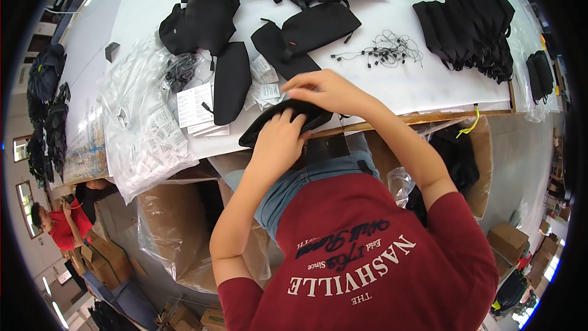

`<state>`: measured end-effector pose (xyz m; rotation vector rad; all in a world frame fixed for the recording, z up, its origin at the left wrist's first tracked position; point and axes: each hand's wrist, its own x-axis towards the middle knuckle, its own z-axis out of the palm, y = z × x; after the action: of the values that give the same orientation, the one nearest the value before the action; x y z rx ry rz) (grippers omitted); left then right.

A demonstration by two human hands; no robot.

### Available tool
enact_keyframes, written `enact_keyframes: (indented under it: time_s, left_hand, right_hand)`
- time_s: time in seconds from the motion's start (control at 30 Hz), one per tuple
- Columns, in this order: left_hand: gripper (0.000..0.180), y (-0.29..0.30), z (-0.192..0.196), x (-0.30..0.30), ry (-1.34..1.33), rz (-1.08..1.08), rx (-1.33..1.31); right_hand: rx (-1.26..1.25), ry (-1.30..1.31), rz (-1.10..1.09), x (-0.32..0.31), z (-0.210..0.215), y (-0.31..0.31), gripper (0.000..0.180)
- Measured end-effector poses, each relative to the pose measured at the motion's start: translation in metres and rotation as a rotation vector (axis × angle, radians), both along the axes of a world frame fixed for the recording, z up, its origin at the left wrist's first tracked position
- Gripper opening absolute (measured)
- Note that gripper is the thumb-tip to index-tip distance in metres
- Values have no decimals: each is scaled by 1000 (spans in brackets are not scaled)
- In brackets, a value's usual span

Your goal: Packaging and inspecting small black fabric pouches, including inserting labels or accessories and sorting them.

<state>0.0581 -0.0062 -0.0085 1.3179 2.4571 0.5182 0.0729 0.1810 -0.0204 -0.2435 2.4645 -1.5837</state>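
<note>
At the near table edge, a black fabric pouch [251,136] lies with its mouth spread. My left hand [275,144] grips it, fingertips tucked into the opening. Above the pouch's far side is my right hand [331,91], fingers bent together in a pinch; what they hold, if anything, is too small to tell. Small white printed labels [264,92] lie just beyond my hands. Beside them on the left are a long black pouch [231,79] and a stack of white printed cards [196,107]. More black pouches [321,26] lie further back.
Clear plastic bags with labels [153,129] spread over the table's left side. Black corded tags [386,55] lie tangled right of centre. A row of black pouches [468,21] fills the far right. Lined cardboard boxes [177,227] stand below the edge. A person [61,227] is at left.
</note>
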Motion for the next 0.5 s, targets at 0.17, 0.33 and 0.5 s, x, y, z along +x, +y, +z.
enact_keyframes:
  time_s: [0.17,0.33,0.5]
  left_hand:
    - [26,-4,-3,-7,-125,14,82]
    - [25,0,0,0,-205,7,24]
    - [25,-5,-9,4,-153,-1,72]
  right_hand:
    - [273,119,-605,84,-1,7,60]
    - [647,87,-617,134,-29,-18,57]
    - [577,104,-596,139,-36,-21,48]
